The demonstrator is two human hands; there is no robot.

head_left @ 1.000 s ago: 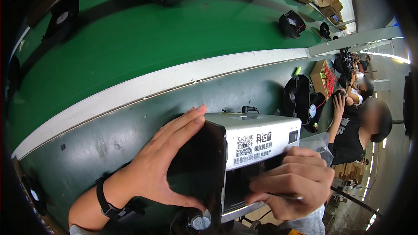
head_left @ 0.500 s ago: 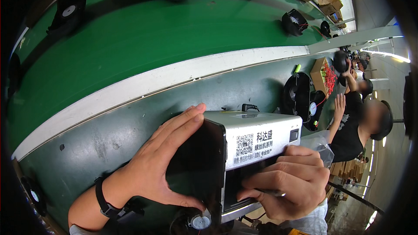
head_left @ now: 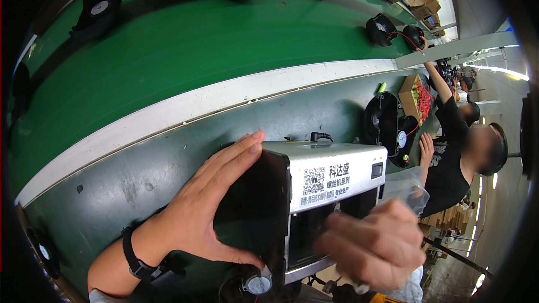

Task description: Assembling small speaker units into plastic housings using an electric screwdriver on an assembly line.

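Left hand [head_left: 210, 213] lies flat, fingers extended, against the dark side of a silver metal box [head_left: 314, 196] at the worktop's [head_left: 112, 191] near edge. Right hand [head_left: 373, 247], motion-blurred, is curled at the box's open front; what it grips cannot be told. The box's underside is hidden. A clear bag [head_left: 407, 185] shows partly behind.

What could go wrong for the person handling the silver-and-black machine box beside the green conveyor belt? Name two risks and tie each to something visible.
1. The left hand lies flat against the machine box's dark side rather than gripping it, so the box could slip or tip.
2. The right hand sits at the box's open front, where fingers might get pinched or caught.
3. A black fan and a co-worker's hand lie close behind the box; a shove could knock into them.
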